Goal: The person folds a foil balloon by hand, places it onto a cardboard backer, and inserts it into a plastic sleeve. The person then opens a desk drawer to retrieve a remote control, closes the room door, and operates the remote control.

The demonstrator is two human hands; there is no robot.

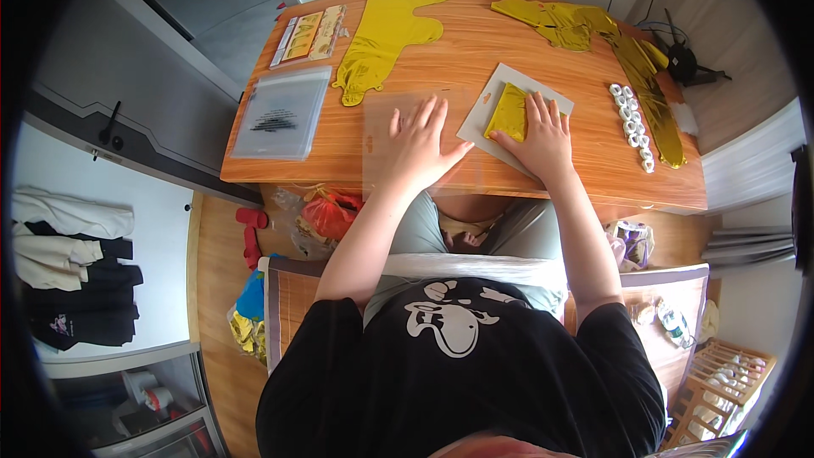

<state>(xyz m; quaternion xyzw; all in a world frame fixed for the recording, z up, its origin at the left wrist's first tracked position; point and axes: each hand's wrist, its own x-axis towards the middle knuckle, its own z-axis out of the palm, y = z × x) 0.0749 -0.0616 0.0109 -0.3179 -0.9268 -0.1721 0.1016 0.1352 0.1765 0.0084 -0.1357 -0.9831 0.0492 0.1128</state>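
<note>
The person's left hand [417, 146] lies palm down near the middle of the frame, fingers and thumb spread, over a clear plastic sleeve [378, 129]; its faint edges are hard to make out against the wooden surface [475, 47], and the hand and wrist cover its middle. The right hand [544, 137] is also spread flat, thumb well out, on a folded gold packet [506, 110] just right of centre, hiding that packet's right side. Both hands rest without gripping. Beneath the packet is one grey card [475, 126], partly covered by the right wrist.

One flat gold foil shape [394, 30] lies at upper centre. At upper right, more gold foil [568, 27] is crumpled and overlapping (one piece or two, it cannot be told). White rolls [630, 119] stand in two uneven columns at right, too crowded to count surely.

At left, one stack of clear sleeves [280, 119] carries small dark print, too fine to read; above it, one printed packet [307, 36] bears larger lettering and coloured panels. The black T-shirt [458, 382] has a white cartoon print, and its lower end is cut off by the frame.
</note>
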